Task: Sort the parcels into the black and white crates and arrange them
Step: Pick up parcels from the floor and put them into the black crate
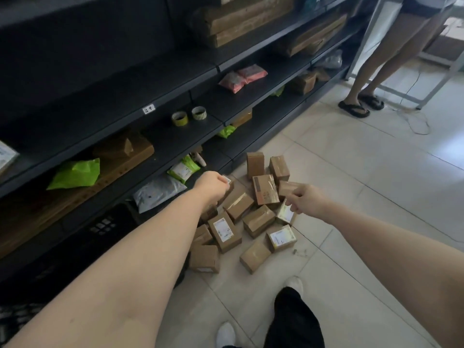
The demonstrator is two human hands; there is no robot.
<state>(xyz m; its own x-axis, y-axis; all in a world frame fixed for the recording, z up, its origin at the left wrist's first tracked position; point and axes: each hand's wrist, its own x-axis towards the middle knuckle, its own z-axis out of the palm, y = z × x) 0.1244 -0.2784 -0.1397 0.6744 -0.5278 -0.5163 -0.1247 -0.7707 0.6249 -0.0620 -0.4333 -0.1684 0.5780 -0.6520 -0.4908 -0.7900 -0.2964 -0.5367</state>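
- A heap of small cardboard parcels is dumped on the tiled floor, just past frame centre toward 6 o'clock, right against the foot of the dark shelving.
- The left hand is curled shut over a small labelled box at the heap's 10 o'clock edge; looks held, though the fingers are mostly hidden.
- The right hand is pinched narrow on a plain little carton at the 2 o'clock side.
- What looks like a black crate can be made out at 9 o'clock of the heap, under the lowest shelf. No white crate can be seen.
- Handling guess: boxes are probably light and stiff, one-hand stuff. Tape bands look glossy, so likely slick; bare cardboard edges are better gripped, across the short sides.
- Another person's legs are seen at 1 o'clock, well apart.
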